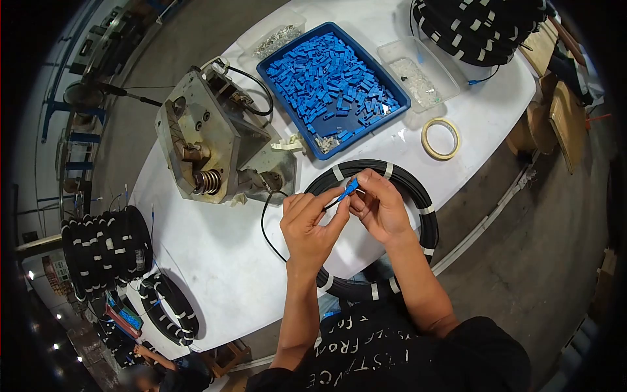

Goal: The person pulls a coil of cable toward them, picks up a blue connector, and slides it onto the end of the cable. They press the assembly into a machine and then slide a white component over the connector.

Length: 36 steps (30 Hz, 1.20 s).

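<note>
A small blue connector (350, 187) on the end of a black cable (331, 204) is between my two hands, above the near part of the table. The fingers of my left hand (308, 225) pinch the cable right behind the connector. My right hand (380, 208) grips the connector's other end between thumb and fingers. Below my hands lies a coil of black cable (426, 210) bound with white tape bands. A length of the black cable loops left past my left hand toward the metal press.
A metal press (206, 144) stands on the left of the white table (228, 261). Behind the coil are a blue tray (400, 108) of blue connector parts, clear bins (450, 85) and a tape roll (426, 140). Stacked cable coils (108, 251) stand left; another person's arm (157, 356) shows lower left.
</note>
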### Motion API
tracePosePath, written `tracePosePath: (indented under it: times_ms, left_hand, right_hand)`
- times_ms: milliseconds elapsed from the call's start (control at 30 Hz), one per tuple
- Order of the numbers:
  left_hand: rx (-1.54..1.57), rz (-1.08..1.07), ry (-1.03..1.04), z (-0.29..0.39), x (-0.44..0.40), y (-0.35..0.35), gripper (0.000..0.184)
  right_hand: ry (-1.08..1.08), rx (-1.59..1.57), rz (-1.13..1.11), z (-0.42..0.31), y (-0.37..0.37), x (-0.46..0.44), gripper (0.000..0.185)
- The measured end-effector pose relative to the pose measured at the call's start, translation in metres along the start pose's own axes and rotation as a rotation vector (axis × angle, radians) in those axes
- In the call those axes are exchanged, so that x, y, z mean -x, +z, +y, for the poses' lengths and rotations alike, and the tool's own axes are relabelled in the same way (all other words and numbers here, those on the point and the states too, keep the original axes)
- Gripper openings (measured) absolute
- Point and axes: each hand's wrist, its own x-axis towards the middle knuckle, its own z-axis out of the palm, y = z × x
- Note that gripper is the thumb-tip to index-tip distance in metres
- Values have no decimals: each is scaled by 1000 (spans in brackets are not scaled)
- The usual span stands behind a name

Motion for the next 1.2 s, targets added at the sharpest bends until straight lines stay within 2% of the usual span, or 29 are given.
tracePosePath:
  times_ms: [567,633,833,1200]
  left_hand:
    - [-41,13,5,-4,3,8,14]
    - [-58,1,-4,-3,2,9,14]
    - [-21,16,-46,-5,-1,15,13]
    - [19,-9,5,-7,-5,26,16]
  right_hand:
    - [20,28,73,2,5,0,14]
    - [13,53,154,2,8,0,16]
    - [-2,50,114,0,3,-3,17]
    - [-13,42,73,-9,-2,-6,17]
